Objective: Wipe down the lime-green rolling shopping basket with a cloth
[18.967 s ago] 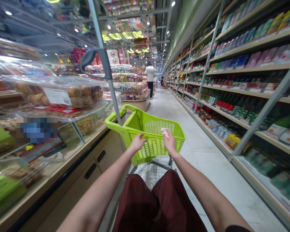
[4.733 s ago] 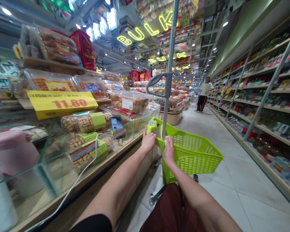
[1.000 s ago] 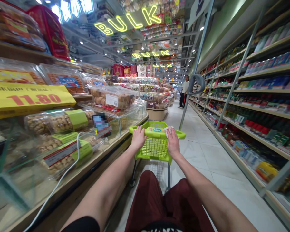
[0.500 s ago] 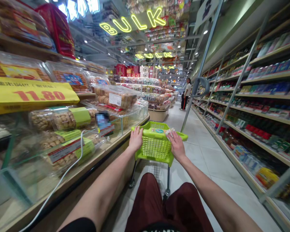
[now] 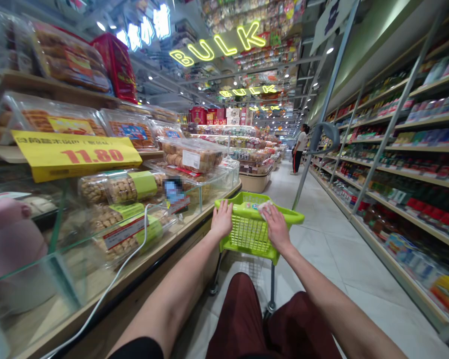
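A lime-green plastic shopping cart [image 5: 251, 233] stands on the aisle floor in front of me, its grey pole and handle [image 5: 324, 133] rising to the right. My left hand [image 5: 222, 221] is closed over the left end of the cart's near rim. My right hand [image 5: 276, 228] grips the rim to the right and also pinches a small white crumpled paper [image 5: 264, 206] against it. My dark red trousers [image 5: 247, 319] fill the bottom of the view.
A glass-fronted counter [image 5: 97, 224] with packed biscuits, a yellow 11.80 price sign [image 5: 75, 154] and a white cable runs along the left. Stocked shelves [image 5: 407, 164] line the right. A person in a white top [image 5: 298, 154] stands far down the tiled aisle.
The view has swung slightly left and the cart has rolled a little forward and right along the counter. Both hands stay on its rim. The distant person has turned toward the shelves.
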A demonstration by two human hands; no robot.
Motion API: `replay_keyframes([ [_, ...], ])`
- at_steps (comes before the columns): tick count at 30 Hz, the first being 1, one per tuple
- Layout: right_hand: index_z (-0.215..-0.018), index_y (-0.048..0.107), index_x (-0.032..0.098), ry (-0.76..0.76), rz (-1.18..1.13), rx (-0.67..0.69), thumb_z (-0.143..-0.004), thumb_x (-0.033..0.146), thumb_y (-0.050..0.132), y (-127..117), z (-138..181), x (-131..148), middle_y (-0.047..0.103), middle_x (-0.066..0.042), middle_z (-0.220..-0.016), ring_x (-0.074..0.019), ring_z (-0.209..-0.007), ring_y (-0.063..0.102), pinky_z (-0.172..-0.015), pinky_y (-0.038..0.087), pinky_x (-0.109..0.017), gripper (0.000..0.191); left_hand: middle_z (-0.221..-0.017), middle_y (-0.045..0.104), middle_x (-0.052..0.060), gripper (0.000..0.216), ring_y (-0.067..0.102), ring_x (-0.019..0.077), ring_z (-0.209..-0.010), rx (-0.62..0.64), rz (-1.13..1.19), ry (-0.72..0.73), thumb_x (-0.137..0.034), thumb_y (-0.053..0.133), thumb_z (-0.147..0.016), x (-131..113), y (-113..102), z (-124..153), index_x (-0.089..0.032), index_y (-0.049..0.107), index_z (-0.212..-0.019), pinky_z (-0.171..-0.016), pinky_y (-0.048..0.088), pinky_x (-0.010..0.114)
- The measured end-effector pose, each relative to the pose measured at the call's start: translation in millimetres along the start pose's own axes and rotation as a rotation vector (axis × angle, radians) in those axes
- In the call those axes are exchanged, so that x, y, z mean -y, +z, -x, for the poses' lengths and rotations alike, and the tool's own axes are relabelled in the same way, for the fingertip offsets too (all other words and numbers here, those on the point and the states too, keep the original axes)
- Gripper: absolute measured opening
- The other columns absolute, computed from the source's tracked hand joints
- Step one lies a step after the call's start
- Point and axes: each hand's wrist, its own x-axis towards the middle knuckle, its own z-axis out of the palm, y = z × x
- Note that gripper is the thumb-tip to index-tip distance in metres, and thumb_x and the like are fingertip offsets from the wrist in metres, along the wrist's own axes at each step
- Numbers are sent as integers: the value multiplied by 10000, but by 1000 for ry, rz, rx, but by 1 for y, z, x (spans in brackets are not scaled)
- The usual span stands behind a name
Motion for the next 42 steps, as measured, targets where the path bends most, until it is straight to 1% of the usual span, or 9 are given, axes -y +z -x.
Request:
replay_keyframes([
  [5, -1270, 432, 156, 160, 16, -60, -745, 26, 330, -5, -1, -9, 354, -120, -1368, -236, -1292, 247, -1003, 301, -463, 550, -1459, 123, 111, 709, 44, 247, -1337, 38, 39, -34, -161, 479, -708, -8, -2, -2, -111, 212, -1363, -1058, 151, 450],
  [12, -1263, 447, 191, -52, -56, 64, -768, 20, 319, 20, -31, 52, 371, -87, -1365, -206, -1304, 222, -1025, 275, -443, 539, -1455, 147, 110, 706, 63, 256, -1335, 79, 38, -33, -191, 497, -710, -11, -10, -3, -119, 223, -1357, -1054, 154, 466],
  [16, -1262, 445, 198, -50, -32, 61, -775, 21, 316, 12, -27, 35, 360, -80, -1374, -205, -1303, 225, -1025, 271, -448, 534, -1457, 134, 105, 701, 67, 244, -1337, 44, 16, -60, -188, 472, -710, -4, -9, -1, -123, 216, -1359, -1055, 128, 482],
  [20, -1254, 450, 156, 152, 20, -6, -772, 40, 326, -4, -18, 5, 364, -117, -1363, -228, -1284, 266, -1007, 298, -453, 510, -1456, 120, 125, 723, 69, 255, -1335, 38, 28, -153, -192, 463, -698, 1, -3, -2, -91, 199, -1364, -1050, 148, 480],
  [25, -1244, 458, 138, 172, -32, 34, -744, 30, 329, 1, -26, 29, 357, -108, -1368, -228, -1294, 237, -1028, 274, -440, 528, -1453, 131, 134, 743, 79, 265, -1333, 46, 61, -177, -197, 485, -682, -6, -6, -1, -92, 203, -1362, -1050, 149, 481],
  [29, -1251, 443, 118, 132, -159, 61, -726, 54, 361, 13, -43, 60, 356, -115, -1368, -238, -1299, 221, -1040, 250, -458, 535, -1466, 86, 91, 743, 25, 228, -1340, -81, 100, 65, -200, 469, -710, -24, -22, 2, -131, 152, -1379, -1064, 95, 481],
  [33, -1276, 388, 94, 227, -402, 26, -737, 102, 363, 11, -54, 59, 479, -148, -1258, -216, -1186, 415, -990, 351, -403, 540, -1467, 102, 70, 732, 46, 183, -1340, -111, 205, 332, -202, 438, -733, -49, -33, -4, -145, 115, -1387, -1075, 100, 426],
  [38, -1304, 296, 128, 329, -630, -133, -787, 150, 330, 3, -54, 37, 552, -136, -1163, -173, -1019, 555, -859, 460, -326, 519, -1441, 196, 115, 752, 142, 212, -1322, -45, 286, 261, -248, 490, -729, -78, -26, -19, -122, 134, -1379, -1058, 173, 426],
  [42, -1237, 387, 126, 409, -462, -195, -821, 244, 360, -7, -46, 21, 536, -147, -1179, -208, -1046, 528, -881, 430, -365, 433, -1415, 276, 78, 523, 205, 220, -1302, -60, 224, 251, -226, 466, -787, -81, -18, -24, -197, 354, -1297, -1053, 195, 432],
])
